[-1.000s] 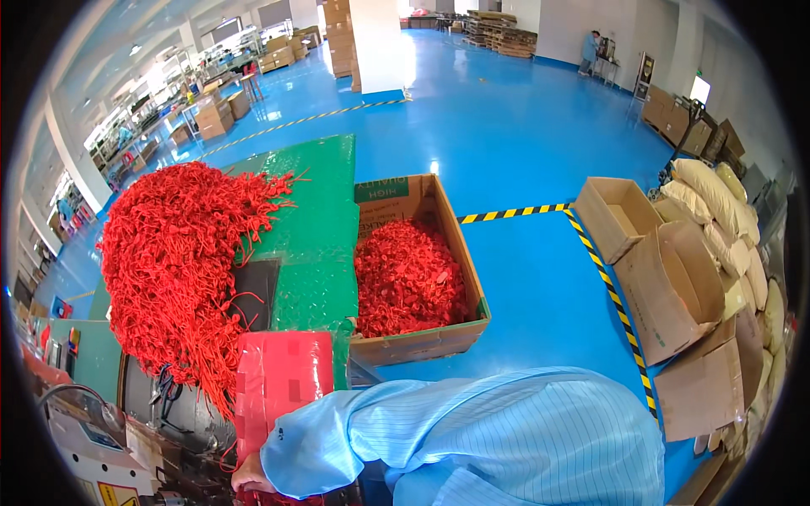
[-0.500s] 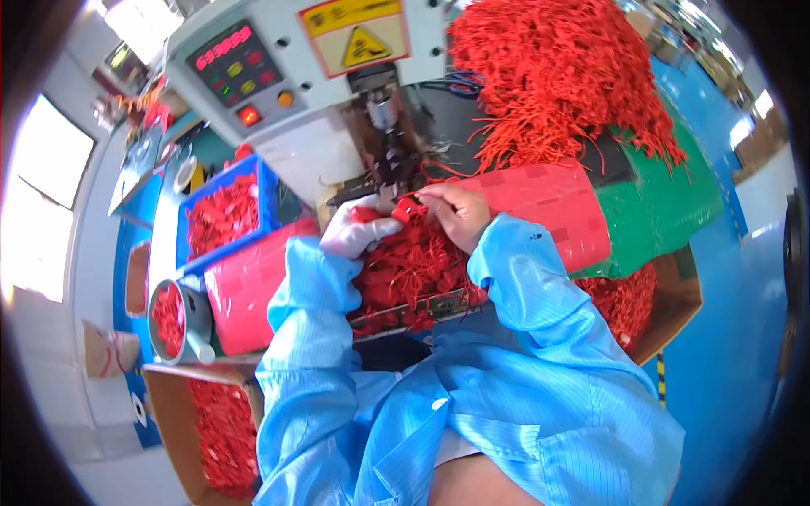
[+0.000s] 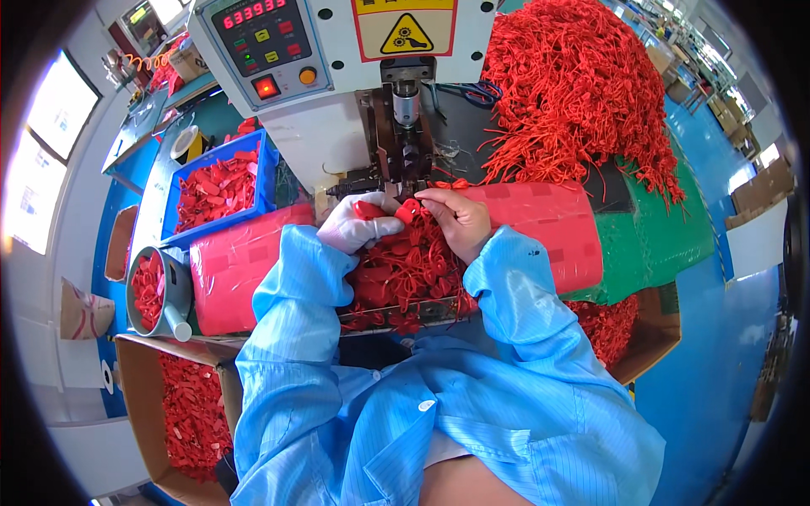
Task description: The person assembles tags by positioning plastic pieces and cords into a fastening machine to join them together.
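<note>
In front of the press head [image 3: 407, 156], my left hand [image 3: 346, 229], in a white glove, is closed on a flat red plastic tag [image 3: 408, 210]. Another red piece [image 3: 366, 210] shows between its fingers. My bare right hand [image 3: 463, 223] pinches a thin red cord at the tag's right side, its fingertips almost touching the tag. Whether the cord passes through the tag is too small to tell. Beneath both hands lies a heap of red tags with cords [image 3: 396, 274], held by a metal-edged tray [image 3: 422, 314].
A white press machine [image 3: 316, 139] with a lit panel stands ahead. Red cords [image 3: 582, 93] are piled at the right, near scissors [image 3: 479, 94]. Red tags fill a blue bin [image 3: 268, 181] and grey pot [image 3: 179, 287] at the left. Cardboard boxes [image 3: 135, 379] stand low on both sides.
The view has shifted, so the press sits lower and more of its panel shows. Both hands stay together before the press, still holding the tag and cord.
</note>
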`<action>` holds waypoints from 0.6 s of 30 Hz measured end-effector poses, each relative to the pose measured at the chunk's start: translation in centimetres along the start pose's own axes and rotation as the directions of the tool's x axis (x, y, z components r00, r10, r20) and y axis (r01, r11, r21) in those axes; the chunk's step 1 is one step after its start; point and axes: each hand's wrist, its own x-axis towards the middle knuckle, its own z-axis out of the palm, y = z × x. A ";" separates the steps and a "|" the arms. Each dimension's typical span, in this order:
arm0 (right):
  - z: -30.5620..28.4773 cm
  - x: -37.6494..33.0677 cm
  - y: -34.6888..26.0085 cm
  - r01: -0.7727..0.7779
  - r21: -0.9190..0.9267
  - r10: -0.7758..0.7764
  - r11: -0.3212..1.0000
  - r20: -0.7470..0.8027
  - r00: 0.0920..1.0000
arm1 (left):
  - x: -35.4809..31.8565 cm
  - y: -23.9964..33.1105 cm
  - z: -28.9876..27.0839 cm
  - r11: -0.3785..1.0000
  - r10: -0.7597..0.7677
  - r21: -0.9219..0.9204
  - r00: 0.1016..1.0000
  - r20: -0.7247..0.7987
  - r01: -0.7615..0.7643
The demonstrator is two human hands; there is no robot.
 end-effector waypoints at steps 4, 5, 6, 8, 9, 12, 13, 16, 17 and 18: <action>0.1 -0.1 0.0 -0.001 0.005 0.001 1.000 0.009 1.000 | -0.1 0.2 0.1 1.000 0.000 0.006 1.000 -0.002 0.000; 0.1 -0.2 0.1 -0.002 0.004 0.002 1.000 0.009 1.000 | -0.2 0.3 0.2 1.000 -0.005 0.005 1.000 -0.001 0.005; 0.1 -0.2 0.1 -0.004 0.001 0.004 1.000 0.009 1.000 | -0.2 0.3 0.2 1.000 -0.010 0.005 1.000 0.001 0.010; 0.2 -0.1 0.2 -0.002 -0.006 0.002 1.000 0.015 1.000 | -0.3 0.3 0.1 1.000 -0.004 0.000 1.000 -0.001 0.004; 0.2 -0.1 0.3 -0.002 -0.013 0.002 1.000 0.019 1.000 | -0.3 0.4 0.1 1.000 -0.002 -0.005 1.000 0.000 0.002; 0.2 -0.1 0.3 -0.003 -0.031 0.004 1.000 0.028 1.000 | -0.3 0.3 0.0 1.000 0.006 -0.018 1.000 0.002 -0.006; 0.2 -0.1 0.3 -0.003 -0.023 0.003 1.000 0.023 1.000 | -0.2 0.2 0.0 1.000 0.007 -0.019 1.000 0.002 -0.007; 0.4 0.0 0.2 0.000 0.004 0.000 1.000 0.010 1.000 | 0.2 0.2 -0.2 1.000 0.012 -0.020 1.000 0.001 -0.012; 0.4 0.0 0.3 -0.014 -0.017 0.014 1.000 0.012 1.000 | 0.2 0.2 -0.2 1.000 0.009 -0.008 1.000 0.003 -0.009; 0.2 -0.1 0.4 -0.026 -0.037 0.027 0.999 0.016 1.000 | 0.1 0.3 -0.3 1.000 0.008 0.005 1.000 0.002 -0.008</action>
